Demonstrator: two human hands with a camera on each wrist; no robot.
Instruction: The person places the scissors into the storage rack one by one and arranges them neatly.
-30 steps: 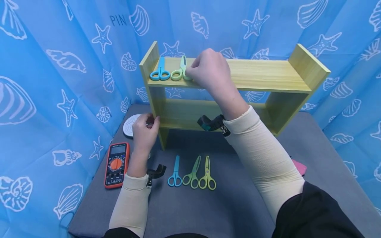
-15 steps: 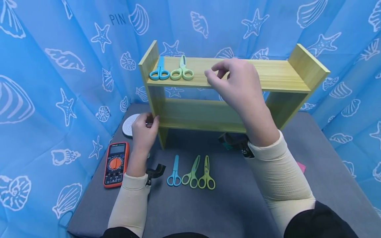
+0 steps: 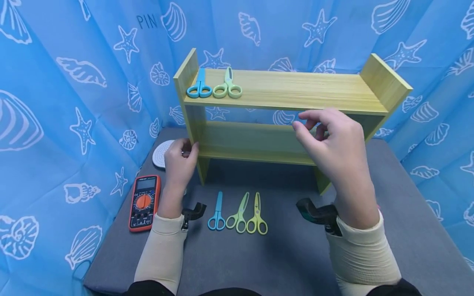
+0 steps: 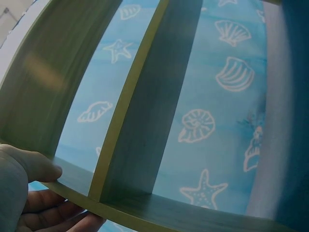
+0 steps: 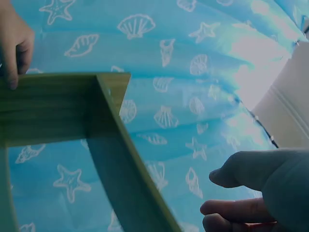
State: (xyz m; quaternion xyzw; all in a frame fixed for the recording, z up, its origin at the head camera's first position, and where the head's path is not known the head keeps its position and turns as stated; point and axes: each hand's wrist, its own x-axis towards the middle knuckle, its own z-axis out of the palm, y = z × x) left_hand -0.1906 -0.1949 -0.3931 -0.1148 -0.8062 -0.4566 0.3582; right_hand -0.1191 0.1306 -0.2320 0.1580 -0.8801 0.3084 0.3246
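A two-tier wooden shelf [image 3: 296, 88] stands on the grey table. My left hand [image 3: 180, 162] grips the edge of its left side panel, and the left wrist view shows the thumb [image 4: 41, 166] on the inner face with the fingers outside. On the top board's left end lie blue scissors [image 3: 200, 85] and pale green scissors [image 3: 227, 85], side by side. My right hand [image 3: 335, 144] hovers before the shelf's right half, holding nothing, its fingers loosely bent. Blue scissors [image 3: 218, 205], green scissors [image 3: 241, 209] and yellow-green scissors [image 3: 257, 207] lie in a row on the table.
An orange-and-black multimeter [image 3: 144, 201] lies on the table left of my left forearm. Behind my left hand is a white round perforated object [image 3: 160, 154], partly hidden. A blue shell-patterned curtain [image 3: 277, 33] closes off the back and sides.
My right hand has let go of the pale green scissors on the top board. It has moved right and down toward me. My left hand has stayed on the side panel.
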